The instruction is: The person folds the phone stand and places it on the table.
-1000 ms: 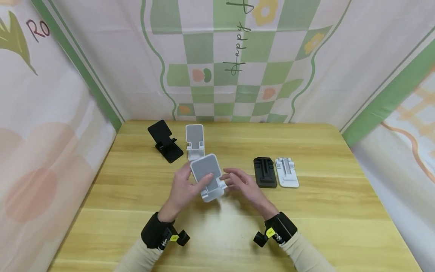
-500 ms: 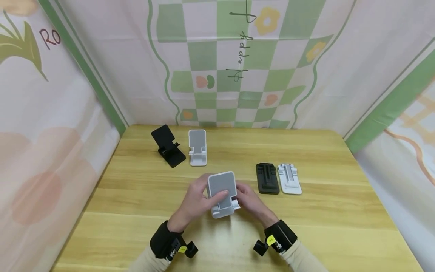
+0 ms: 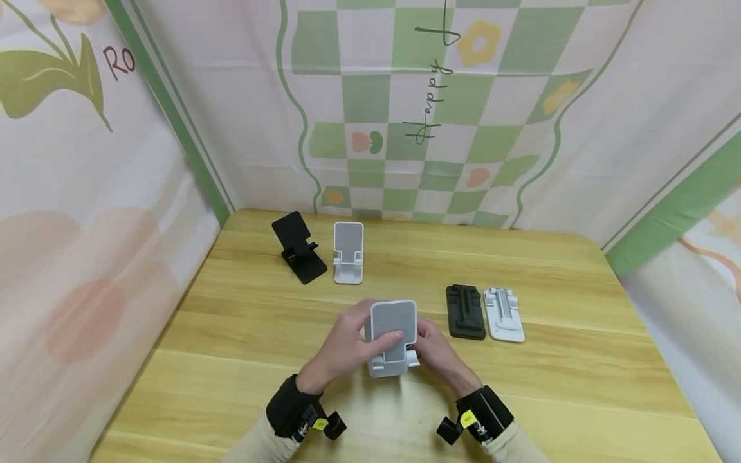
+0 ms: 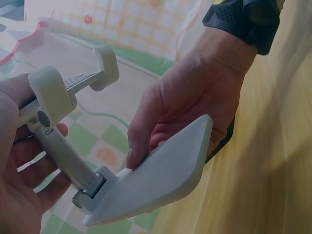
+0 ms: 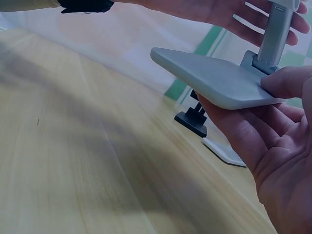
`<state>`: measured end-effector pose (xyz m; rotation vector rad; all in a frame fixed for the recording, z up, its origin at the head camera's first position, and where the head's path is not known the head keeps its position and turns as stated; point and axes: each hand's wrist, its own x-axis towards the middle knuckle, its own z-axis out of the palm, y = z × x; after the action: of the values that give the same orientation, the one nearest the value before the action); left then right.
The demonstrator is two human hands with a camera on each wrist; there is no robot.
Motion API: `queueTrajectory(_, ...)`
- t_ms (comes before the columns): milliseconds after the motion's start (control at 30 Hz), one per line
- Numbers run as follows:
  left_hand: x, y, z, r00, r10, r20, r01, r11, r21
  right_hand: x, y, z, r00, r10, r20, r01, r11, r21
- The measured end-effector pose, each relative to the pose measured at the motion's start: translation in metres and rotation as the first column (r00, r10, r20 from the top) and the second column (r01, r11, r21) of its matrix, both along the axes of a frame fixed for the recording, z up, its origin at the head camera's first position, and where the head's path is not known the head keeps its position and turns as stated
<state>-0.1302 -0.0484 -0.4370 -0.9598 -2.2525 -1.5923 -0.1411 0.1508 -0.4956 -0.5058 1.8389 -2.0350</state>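
Note:
A white folding phone stand (image 3: 393, 321) with a grey pad is held above the table between both hands. My left hand (image 3: 352, 341) grips its upper plate, thumb across the pad. With thumb on top and fingers beneath, my right hand (image 5: 287, 141) holds the flat base (image 5: 214, 80), which the upper plate partly hides in the head view. The left wrist view shows the stand unfolded, its silver post (image 4: 66, 156) rising from the base to the hinge by the two hooked lips (image 4: 105, 68).
Behind on the left stand an unfolded black phone stand (image 3: 300, 247) and an unfolded white one (image 3: 348, 252). To the right, a folded black stand (image 3: 466, 312) and a folded white one (image 3: 504, 315) lie on the wooden table (image 3: 579, 386). A patterned curtain (image 3: 428, 116) hangs behind.
The right hand, apart from the white stand a second ago, now holds its base. The held stand has turned more upright and shifted right and lower in the head view.

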Motion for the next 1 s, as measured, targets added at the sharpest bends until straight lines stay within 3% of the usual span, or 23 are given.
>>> queueTrajectory(200,-0.002,-0.001,-0.004,0.999,-0.014,0.039,0.014,1.000,-0.010,0.000,0.001,-0.002,1.000,-0.009,0.008,0.009,1.000,0.002)
queueTrajectory(333,-0.005,-0.001,-0.002,0.999,-0.039,0.016,0.040,0.999,-0.037,-0.001,0.001,-0.002,1.000,-0.022,0.017,0.022,1.000,0.001)
queueTrajectory(600,0.006,-0.004,0.031,0.998,-0.051,-0.032,0.048,0.996,-0.079,-0.002,0.000,0.000,1.000,-0.022,0.015,0.022,0.999,-0.037)
queueTrajectory(733,0.007,-0.005,0.034,0.998,-0.045,-0.036,0.041,0.995,-0.094,-0.001,0.000,0.001,1.000,-0.022,0.013,0.023,0.999,-0.037)
queueTrajectory(833,0.005,-0.005,0.028,0.998,-0.051,-0.049,0.046,0.994,-0.099,-0.001,0.000,0.002,1.000,-0.024,0.011,0.024,0.999,-0.034)
queueTrajectory(1000,-0.006,-0.005,0.005,0.998,-0.053,-0.044,0.048,0.994,-0.103,-0.001,0.001,0.001,1.000,-0.029,0.006,0.029,0.999,-0.024)
